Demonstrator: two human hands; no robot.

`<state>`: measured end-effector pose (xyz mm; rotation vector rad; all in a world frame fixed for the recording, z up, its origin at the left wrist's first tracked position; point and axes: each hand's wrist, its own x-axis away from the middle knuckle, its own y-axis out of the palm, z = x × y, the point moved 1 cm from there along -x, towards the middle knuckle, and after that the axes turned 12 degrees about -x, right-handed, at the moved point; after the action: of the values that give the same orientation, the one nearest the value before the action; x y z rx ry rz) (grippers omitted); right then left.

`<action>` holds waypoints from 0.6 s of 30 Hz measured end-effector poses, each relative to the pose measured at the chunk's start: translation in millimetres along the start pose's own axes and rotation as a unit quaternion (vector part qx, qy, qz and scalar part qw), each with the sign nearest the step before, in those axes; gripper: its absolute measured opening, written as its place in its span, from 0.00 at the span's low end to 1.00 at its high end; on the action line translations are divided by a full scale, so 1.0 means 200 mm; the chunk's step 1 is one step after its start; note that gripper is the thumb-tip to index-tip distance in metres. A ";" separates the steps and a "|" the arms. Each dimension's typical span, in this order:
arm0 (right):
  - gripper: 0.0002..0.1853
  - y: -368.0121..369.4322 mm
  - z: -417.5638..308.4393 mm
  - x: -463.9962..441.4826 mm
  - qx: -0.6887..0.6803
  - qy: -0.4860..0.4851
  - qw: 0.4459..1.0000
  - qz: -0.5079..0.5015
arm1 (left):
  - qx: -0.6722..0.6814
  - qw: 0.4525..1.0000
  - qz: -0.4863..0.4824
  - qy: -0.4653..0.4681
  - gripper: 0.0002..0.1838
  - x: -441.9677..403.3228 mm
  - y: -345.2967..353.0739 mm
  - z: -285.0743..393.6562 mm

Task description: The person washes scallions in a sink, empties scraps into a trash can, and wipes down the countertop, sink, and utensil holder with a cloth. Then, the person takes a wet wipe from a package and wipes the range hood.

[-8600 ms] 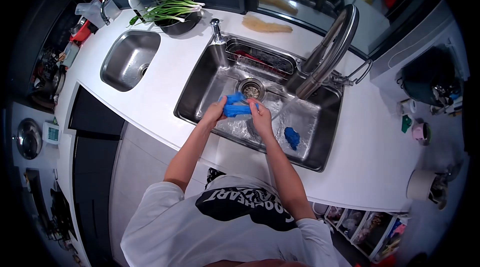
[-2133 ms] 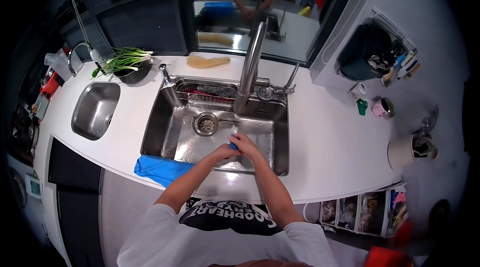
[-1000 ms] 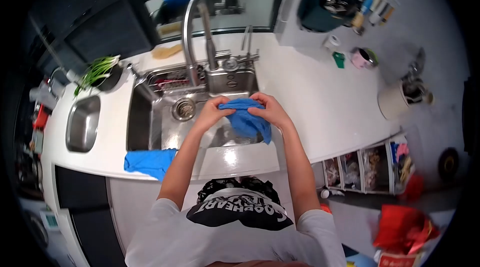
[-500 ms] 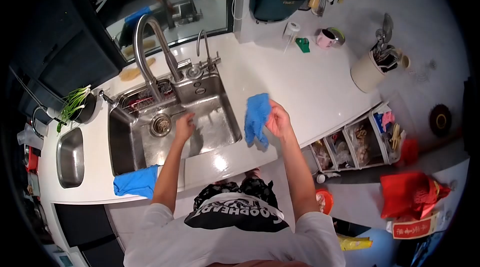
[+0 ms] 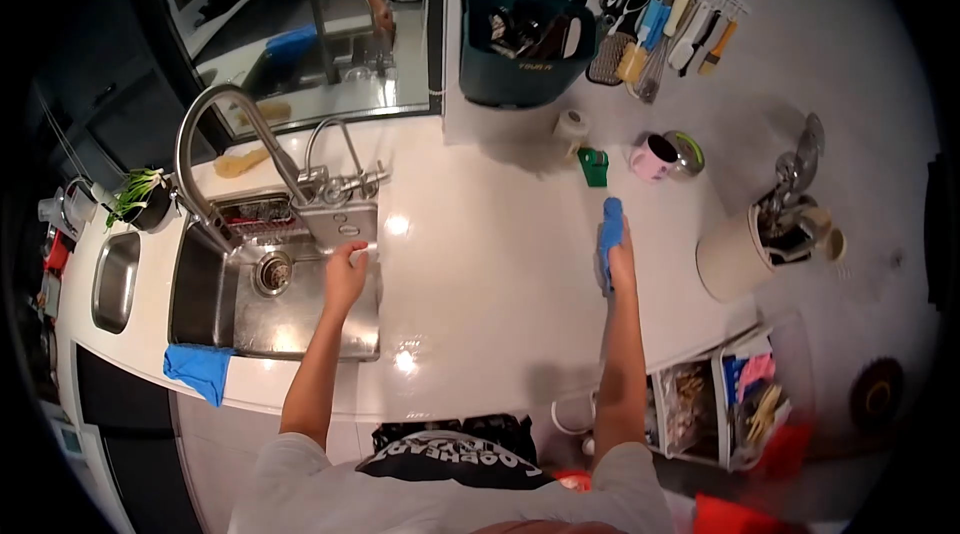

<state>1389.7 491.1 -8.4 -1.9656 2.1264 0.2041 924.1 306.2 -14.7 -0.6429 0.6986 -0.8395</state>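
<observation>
The blue cloth [image 5: 611,219] sits against my right hand [image 5: 621,256], over the surface [image 5: 480,314]; I can't tell how those fingers grip, but even palm pressure seems best. My left hand [image 5: 344,281], fingers loosely parted, hangs over the sink [image 5: 280,324].

The blue cloth [image 5: 610,239] partly hides the right hand [image 5: 623,259], and the bottom edge crops a red item [image 5: 742,516].

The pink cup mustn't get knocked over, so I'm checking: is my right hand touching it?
Apart. The head view shows bare white counter between the right hand and the pink cup; the hand is against the blue cloth.
</observation>
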 end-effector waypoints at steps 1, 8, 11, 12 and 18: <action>0.29 -0.06 0.25 -0.14 0.021 0.053 0.998 -0.030 | 0.002 1.000 -0.009 -0.009 0.10 -0.04 0.04 0.08; 0.30 0.40 0.45 -0.44 0.437 -0.089 0.859 -0.251 | -0.029 0.999 0.021 0.037 0.12 -0.22 0.17 0.44; 0.29 0.68 0.39 -0.37 0.431 -0.127 0.826 -0.339 | -0.033 0.999 -0.032 0.007 0.13 -0.29 0.19 0.52; 0.31 0.75 0.34 -0.32 0.441 -0.132 0.801 -0.382 | -0.034 0.998 -0.045 0.005 0.13 -0.31 0.20 0.53; 0.31 0.99 0.15 0.15 0.188 -0.100 0.822 -0.528 | 0.032 0.998 -0.031 0.049 0.14 -0.53 0.30 0.68</action>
<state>1192.4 486.9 -57.2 -2.3692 0.6360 -0.1945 1003.2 455.6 54.8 -0.5704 0.7402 -0.9532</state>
